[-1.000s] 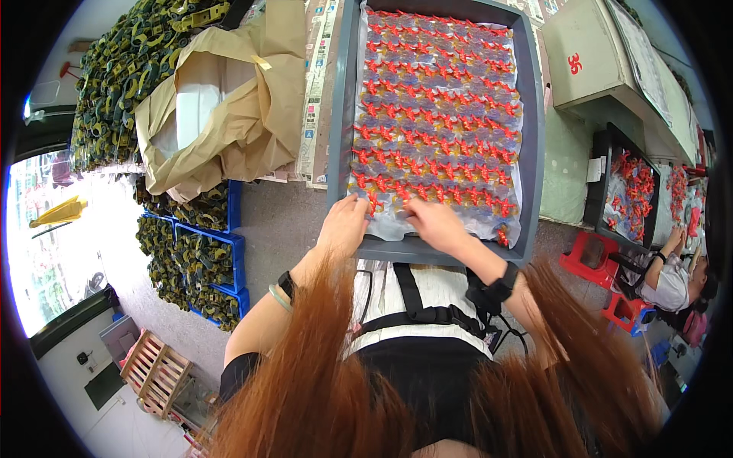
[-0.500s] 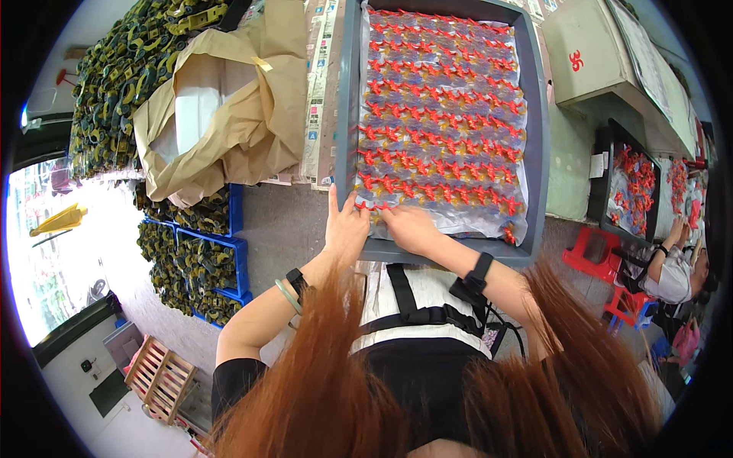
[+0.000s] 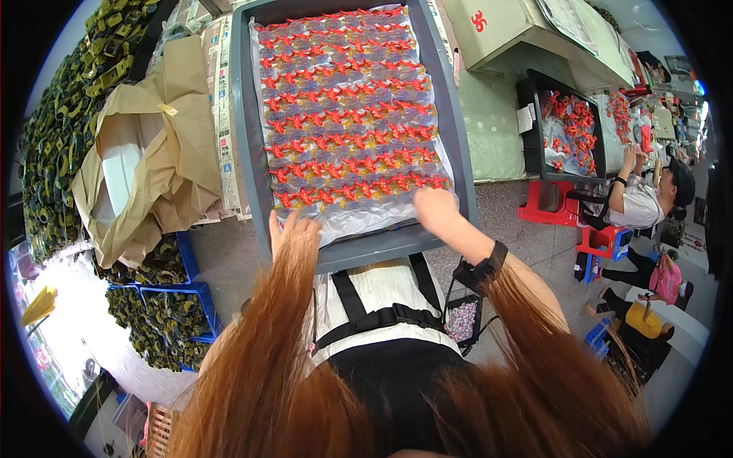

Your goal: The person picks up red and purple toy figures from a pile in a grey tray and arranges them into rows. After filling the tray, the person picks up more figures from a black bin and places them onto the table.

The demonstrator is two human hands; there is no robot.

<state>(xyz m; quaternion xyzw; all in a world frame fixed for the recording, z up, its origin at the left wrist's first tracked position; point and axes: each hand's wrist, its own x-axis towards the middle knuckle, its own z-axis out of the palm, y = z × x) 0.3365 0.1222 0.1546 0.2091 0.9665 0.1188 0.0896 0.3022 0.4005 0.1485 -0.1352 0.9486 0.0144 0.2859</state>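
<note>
A deep grey tray (image 3: 243, 114) lies before me, lined with a crinkled whitish plastic sheet (image 3: 359, 220). Rows of small red plastic figures (image 3: 347, 141) with yellow and bluish see-through parts cover the sheet. My left hand (image 3: 296, 235) is at the tray's near left corner, fingers somewhat apart by the sheet's near edge; loose hair covers part of that wrist. Over the right end of the nearest row, my right hand (image 3: 439, 212) has its fingers curled down and closed. Whatever they grip is hidden behind the knuckles.
Left of the tray stands an open brown paper bag (image 3: 183, 160), beside heaped dark green and yellow parts (image 3: 69, 114). Blue crates (image 3: 202, 305) hold more of them. Rightward are a black tray (image 3: 534, 122) of red pieces, red stools (image 3: 546, 202) and a seated person (image 3: 645, 195).
My view has swung right, so the tray sits further left. My hands have moved apart: the left stays by the near left corner, the right has gone to the nearest row's right end.
</note>
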